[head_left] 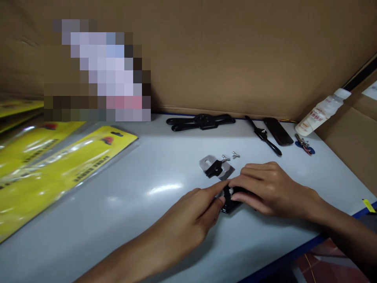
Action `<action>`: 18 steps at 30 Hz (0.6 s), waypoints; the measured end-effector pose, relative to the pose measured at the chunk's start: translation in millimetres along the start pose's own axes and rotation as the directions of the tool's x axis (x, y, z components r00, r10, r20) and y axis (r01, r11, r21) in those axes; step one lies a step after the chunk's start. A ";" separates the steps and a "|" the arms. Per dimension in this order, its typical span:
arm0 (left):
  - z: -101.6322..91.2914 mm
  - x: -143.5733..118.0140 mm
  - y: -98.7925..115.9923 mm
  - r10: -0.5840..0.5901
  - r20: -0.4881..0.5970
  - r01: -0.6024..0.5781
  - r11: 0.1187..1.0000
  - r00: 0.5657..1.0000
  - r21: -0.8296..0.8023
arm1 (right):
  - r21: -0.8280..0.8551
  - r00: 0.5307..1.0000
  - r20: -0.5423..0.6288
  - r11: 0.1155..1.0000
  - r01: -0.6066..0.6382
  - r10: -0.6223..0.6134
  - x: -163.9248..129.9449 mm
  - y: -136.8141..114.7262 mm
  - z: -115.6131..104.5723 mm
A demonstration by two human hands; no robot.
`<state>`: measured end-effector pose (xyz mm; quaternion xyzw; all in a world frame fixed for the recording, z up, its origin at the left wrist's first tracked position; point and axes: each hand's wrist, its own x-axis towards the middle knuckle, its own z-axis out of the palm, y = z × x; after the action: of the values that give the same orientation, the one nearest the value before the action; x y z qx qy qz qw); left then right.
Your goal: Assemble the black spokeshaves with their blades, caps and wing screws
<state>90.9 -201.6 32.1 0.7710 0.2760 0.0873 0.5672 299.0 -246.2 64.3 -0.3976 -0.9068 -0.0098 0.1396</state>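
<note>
My left hand point(200, 212) and my right hand point(268, 190) meet over a black spokeshave point(226, 206) at the right of the table. The left thumb and fingers close on its near-left side. From the right, my other hand's fingertips pinch at a small silvery part on its middle. Fingers cover much of the tool, so its handles are largely hidden. Just beyond the hands lie silver blades point(205, 164) with a black cap plate point(215, 169) on top. Two wing screws, a nearer one point(225, 158) and a farther one point(236, 155), rest beside them.
Black spokeshave bodies point(203, 122) lie along the cardboard wall point(235, 51). Right of them are another spokeshave point(261, 134), a phone point(278, 131), a tilted bottle point(322, 112) and a small bundle point(305, 145). Yellow spokeshave packages point(88, 169) cover the left. A blurred-out patch hides the back left.
</note>
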 end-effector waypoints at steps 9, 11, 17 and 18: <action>3.1 -2.0 -5.0 -0.087 -0.020 0.085 0.993 0.996 -0.080 | -0.250 0.992 -0.125 0.968 -0.006 -0.026 3.9 -12.3 11.1; 3.3 -4.3 -5.5 -0.106 -0.021 0.103 0.988 0.994 -0.118 | -0.237 0.987 -0.161 0.970 -0.052 0.014 4.9 -10.1 10.8; 3.6 -7.9 -8.5 -0.140 -0.038 0.131 0.974 0.989 -0.186 | -0.138 0.984 -0.021 0.974 -0.180 0.179 3.0 7.5 13.6; 3.2 -6.9 -9.2 -0.139 -0.046 0.128 0.972 0.989 -0.199 | -0.124 0.979 0.001 0.972 -0.201 0.202 2.5 9.4 14.5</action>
<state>83.6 -206.0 23.8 0.6884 0.3342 0.0988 0.6361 300.6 -236.2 50.1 -0.4955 -0.8604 -0.0489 0.1090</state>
